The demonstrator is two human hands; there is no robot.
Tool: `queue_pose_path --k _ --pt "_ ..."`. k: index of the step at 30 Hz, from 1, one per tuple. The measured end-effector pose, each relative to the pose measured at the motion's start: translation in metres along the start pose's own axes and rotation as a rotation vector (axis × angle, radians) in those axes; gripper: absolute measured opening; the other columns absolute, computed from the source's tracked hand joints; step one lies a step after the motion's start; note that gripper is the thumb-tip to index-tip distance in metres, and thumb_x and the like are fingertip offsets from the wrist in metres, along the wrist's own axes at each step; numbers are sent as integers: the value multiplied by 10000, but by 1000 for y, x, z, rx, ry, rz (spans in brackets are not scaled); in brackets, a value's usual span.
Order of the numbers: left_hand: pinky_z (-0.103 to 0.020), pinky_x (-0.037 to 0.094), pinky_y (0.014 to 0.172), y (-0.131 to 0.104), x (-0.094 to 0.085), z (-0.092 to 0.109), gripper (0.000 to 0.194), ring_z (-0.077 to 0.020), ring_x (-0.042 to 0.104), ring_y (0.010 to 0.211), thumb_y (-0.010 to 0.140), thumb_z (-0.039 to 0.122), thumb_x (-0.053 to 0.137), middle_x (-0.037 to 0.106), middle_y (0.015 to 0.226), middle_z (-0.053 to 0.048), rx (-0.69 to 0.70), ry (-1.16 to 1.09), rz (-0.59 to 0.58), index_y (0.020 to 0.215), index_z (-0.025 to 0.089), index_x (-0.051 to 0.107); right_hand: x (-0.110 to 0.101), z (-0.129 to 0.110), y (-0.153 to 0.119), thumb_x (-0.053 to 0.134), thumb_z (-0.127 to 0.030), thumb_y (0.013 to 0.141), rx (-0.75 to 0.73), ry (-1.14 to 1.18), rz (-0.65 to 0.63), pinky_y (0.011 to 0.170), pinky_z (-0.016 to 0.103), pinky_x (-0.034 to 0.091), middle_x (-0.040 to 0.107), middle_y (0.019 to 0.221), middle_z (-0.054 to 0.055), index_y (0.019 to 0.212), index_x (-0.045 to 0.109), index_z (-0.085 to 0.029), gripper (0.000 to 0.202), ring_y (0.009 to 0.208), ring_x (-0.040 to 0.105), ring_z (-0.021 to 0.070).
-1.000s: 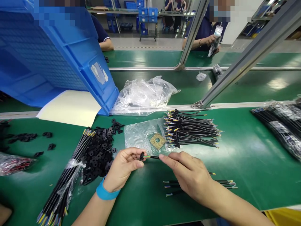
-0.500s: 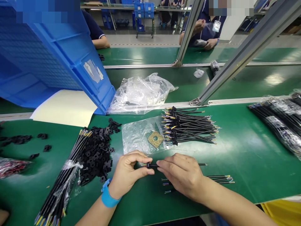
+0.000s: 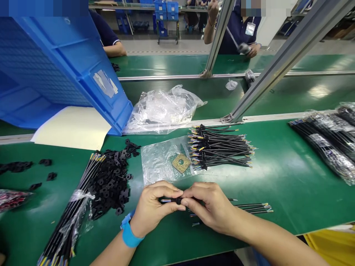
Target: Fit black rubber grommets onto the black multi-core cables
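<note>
Between finger and thumb, my left hand [image 3: 155, 201] pinches a small black clip [image 3: 179, 200] that sits around a black cable [image 3: 166, 200]. Coloured wire ends poke out to the left of it. My right hand [image 3: 209, 205] is closed on the same cable just right of the clip, fingertips touching those of the left. The cable's other end shows beyond the right knuckles. Several loose cables [image 3: 257, 208] lie beneath and beside my right hand. A heap of black clips [image 3: 112, 181] is left of my left hand, next to a tied bundle of cables [image 3: 73, 207].
Behind my hands lie a clear plastic bag [image 3: 155, 162], a square yellowish pad [image 3: 181, 163] and a pile of cables with clips [image 3: 222, 146]. A blue crate [image 3: 111, 107] leans at left. Wrapped cable bundles [image 3: 324, 142] lie at right. A metal strut [image 3: 266, 74] slants across; co-workers sit beyond.
My right hand has slid left along the cable up to the clip and my left fingertips. The clip sits farther along the cable, with more of the end showing. The view has shifted slightly.
</note>
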State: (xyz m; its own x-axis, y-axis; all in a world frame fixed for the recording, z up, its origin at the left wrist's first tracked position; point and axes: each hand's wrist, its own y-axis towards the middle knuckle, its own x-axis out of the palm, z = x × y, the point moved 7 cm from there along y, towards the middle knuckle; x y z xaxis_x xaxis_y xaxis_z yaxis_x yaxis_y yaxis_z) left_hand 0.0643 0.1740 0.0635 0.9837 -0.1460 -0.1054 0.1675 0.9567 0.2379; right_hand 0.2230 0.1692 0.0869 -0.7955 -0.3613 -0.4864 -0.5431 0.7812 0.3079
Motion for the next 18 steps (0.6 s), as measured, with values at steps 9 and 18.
queue_pose_path --k 9,18 --pt "-330 637 756 3 -3 0 362 -253 790 802 650 517 933 838 872 -91 -60 65 -105 935 303 869 -7 -8 3 550 -283 1076 -98 -99 28 595 221 494 703 724 6 939 718 -180 240 602 628 120" --pt "-467 504 923 -6 -129 2 328 -354 664 1050 950 457 602 772 1105 -136 -177 1251 154 1066 230 809 -68 -17 2 626 -160 1013 -266 -559 332 712 252 571 768 861 26 1047 702 -209 97 728 715 147"
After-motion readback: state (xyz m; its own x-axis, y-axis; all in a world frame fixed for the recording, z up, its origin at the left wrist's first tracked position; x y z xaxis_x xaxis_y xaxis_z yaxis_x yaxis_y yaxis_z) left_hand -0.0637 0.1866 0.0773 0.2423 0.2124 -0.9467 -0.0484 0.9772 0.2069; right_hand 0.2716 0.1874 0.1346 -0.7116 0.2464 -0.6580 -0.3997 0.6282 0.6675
